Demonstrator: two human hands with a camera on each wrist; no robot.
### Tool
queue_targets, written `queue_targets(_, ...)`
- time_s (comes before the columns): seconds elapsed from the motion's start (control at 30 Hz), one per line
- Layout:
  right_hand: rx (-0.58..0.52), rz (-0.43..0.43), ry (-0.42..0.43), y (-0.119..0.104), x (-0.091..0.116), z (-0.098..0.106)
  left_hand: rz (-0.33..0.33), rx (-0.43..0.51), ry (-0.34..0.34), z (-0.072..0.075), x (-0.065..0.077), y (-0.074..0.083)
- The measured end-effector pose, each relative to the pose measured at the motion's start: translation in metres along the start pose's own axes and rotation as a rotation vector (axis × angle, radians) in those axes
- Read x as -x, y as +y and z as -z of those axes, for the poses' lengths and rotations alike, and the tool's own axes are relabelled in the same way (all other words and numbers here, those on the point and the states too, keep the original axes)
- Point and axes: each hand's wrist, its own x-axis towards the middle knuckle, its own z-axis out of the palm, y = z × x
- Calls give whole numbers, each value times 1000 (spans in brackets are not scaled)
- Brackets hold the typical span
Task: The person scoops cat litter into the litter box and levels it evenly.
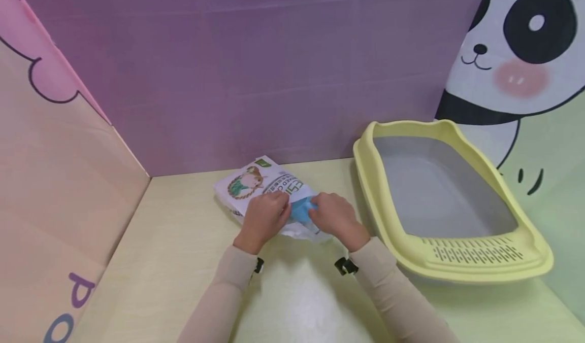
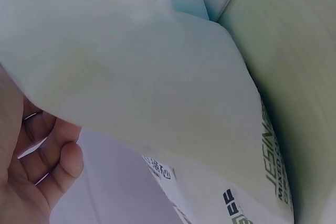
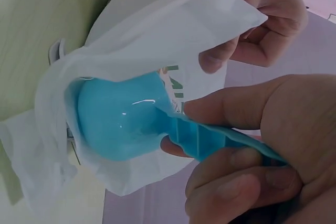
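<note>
A white printed bag of cat litter (image 1: 249,183) lies tilted on the table, with a cat picture on its front. My left hand (image 1: 265,218) pinches the edge of the bag's open mouth, thumb on one side and curled fingers on the other in the right wrist view. The handle of a blue plastic scoop (image 3: 123,116) is gripped by my right hand (image 1: 338,218). The scoop's rounded bowl sits within the bag's mouth, partly wrapped by the white film. From the left wrist, the pale bag wall (image 2: 131,87) fills most of the view and hides the scoop's handle.
To the right stands a yellow litter box (image 1: 381,201) with a grey inner floor and a slotted front ledge. A purple wall (image 1: 274,69) rises behind the pale table (image 1: 169,246), and printed side walls bound it left and right.
</note>
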Motion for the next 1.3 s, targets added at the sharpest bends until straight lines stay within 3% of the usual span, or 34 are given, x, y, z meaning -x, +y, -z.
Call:
queue_targets(0.6,-149,13,15,9,-6,-12,31,-14,52,-7,0,3)
queue_targets(0.9,-38,-43,-25,9,-4,-14,61,3,57,-4,0,3)
queue_targets(1.3,-48,65,5,17,-3,-18,75,-1,37,-4,0,2)
